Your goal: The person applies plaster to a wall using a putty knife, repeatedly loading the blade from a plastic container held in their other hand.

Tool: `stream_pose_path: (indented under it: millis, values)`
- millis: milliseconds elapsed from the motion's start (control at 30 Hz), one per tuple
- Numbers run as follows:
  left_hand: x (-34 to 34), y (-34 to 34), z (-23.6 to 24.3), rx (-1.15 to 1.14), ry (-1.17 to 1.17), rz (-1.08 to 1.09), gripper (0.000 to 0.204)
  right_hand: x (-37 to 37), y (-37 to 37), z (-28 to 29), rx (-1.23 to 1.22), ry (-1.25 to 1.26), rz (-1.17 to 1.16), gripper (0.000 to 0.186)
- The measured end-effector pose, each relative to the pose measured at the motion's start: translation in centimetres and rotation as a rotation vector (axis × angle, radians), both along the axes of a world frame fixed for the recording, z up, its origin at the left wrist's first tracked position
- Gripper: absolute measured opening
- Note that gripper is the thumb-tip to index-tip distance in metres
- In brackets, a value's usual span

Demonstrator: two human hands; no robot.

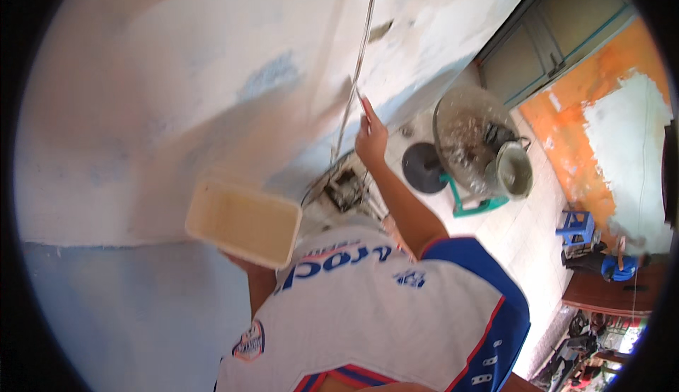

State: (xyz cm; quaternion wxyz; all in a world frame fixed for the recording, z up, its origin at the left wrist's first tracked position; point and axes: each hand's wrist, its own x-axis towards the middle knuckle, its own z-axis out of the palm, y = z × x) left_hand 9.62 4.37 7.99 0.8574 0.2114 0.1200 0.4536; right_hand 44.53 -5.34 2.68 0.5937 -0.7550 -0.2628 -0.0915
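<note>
Cream plastic at eight o'clock in the head view: a rectangular tub [244, 226], propped from beneath by the left hand [244, 262], mouth turned toward the camera, likely so angled to leave the inside open to reach. Left fingers mostly hidden behind it; cannot tell whether clamped or merely spread underneath. At one o'clock, the right hand [371, 141], raised before the pale wall [177, 52], fingers folded together round a slim reddish implement [363, 102], too small to name. Tip at or just beside a long cable [366, 31] running up to twelve o'clock; contact impossible to tell. Right arm extended, apparently for reach, with the tub kept closer to the body. Toward two o'clock, a round dusty top [451, 112] near green plastic legs [481, 206]; at three, a bucket [523, 173] by its rim, perhaps placed off the floor for convenience. Farther off, near four, a blue stool [578, 229] and a person in blue [619, 267].
</note>
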Motion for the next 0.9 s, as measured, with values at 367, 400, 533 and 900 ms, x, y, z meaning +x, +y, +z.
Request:
stream_pose_path:
  millis: [367, 400, 533, 900]
  values:
    - [0.6, -0.3, -0.4, 0.013, 0.023, -0.011, 0.069, 4.4, 2.3, 7.7, 0.219, -0.422, -0.065, 0.057]
    - [1.1, -0.4, -0.4, 0.018, 0.014, -0.016, 0.070, 2.3, 1.0, 4.7, 0.027, -0.238, 0.006, 0.057]
    - [3.0, -2.0, 1.4, 0.004, -0.024, -0.030, 0.070, 2.8, -2.1, 6.8, -0.129, 0.066, -0.086, 0.046]
    - [11.0, -5.7, 0.8, 0.043, -0.031, 0.062, 0.070, 5.8, -4.1, 5.5, -0.048, -0.355, 0.213, 0.050]
